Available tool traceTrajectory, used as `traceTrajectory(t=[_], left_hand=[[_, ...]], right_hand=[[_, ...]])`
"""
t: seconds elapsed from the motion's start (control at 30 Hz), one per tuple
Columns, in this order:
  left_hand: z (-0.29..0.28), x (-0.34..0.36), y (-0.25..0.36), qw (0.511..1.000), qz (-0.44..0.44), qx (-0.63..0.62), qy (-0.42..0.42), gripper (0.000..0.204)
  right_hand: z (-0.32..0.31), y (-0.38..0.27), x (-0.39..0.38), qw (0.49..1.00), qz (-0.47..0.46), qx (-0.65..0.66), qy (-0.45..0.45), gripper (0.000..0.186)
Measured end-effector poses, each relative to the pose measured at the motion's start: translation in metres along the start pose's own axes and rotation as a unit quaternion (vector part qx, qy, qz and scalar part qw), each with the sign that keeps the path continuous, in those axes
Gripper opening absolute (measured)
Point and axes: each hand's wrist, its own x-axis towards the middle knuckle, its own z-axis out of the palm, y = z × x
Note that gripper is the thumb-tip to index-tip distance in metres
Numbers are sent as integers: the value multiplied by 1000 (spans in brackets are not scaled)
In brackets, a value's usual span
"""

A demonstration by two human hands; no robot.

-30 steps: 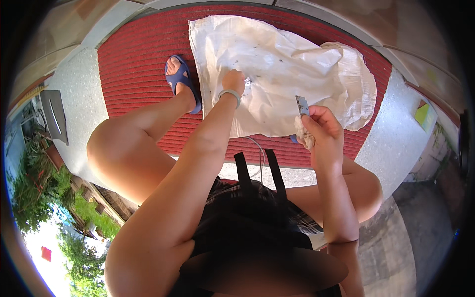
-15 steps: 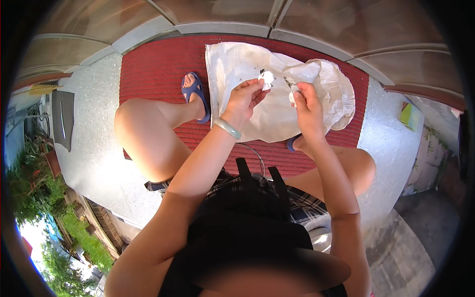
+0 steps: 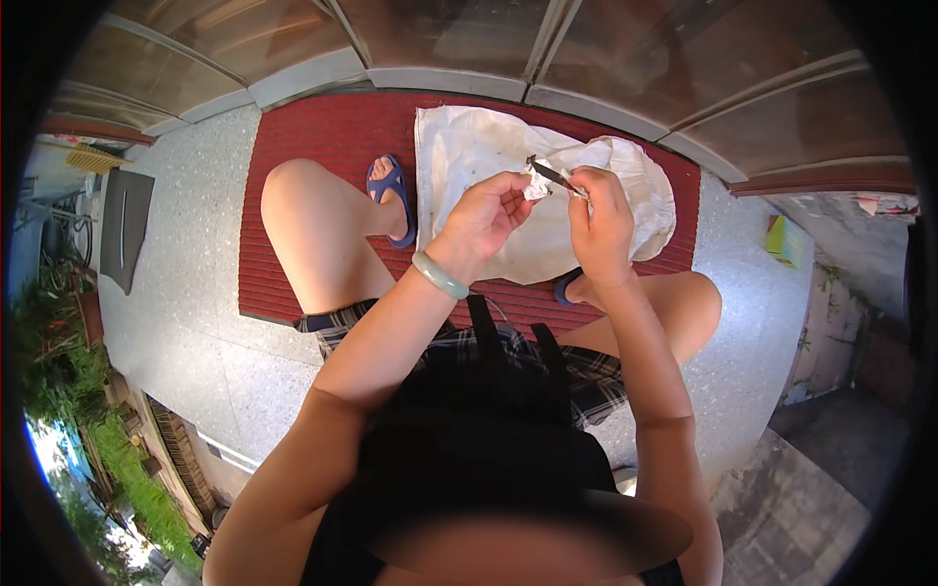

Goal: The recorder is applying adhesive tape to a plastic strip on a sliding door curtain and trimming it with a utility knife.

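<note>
Left fingers pinch a white wad at their tips; right fingers grip a dark blade.

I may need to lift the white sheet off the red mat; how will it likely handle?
The white sheet will probably be floppy: its right end is bunched into soft folds. It looks light for its size, lying low without any obvious bulge. Pushed sideways, it may crease rather than slide, since the red mat beneath looks ridged.

The black top has black straps at twelve o'clock; the shorts are dark plaid, sandals blue, bangle pale green.
</note>
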Motion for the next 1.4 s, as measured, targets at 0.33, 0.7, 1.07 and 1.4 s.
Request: traceTrajectory(t=[0.33,0.7,1.07,1.4], left_hand=[[-4,-12,-4,997,28,-20,-75,9],[-3,-17,-26,991,80,-98,-45,12],[-19,-1,5,990,122,-75,-14,11],[-19,-5,-6,990,106,-16,92,18]], right_hand=[[-13,-9,8,992,-112,-45,-27,22],[-15,-8,-8,998,-35,16,-46,19],[-13,15,-27,980,174,94,-12,13],[-5,-15,-23,816,406,409,-47,12]])
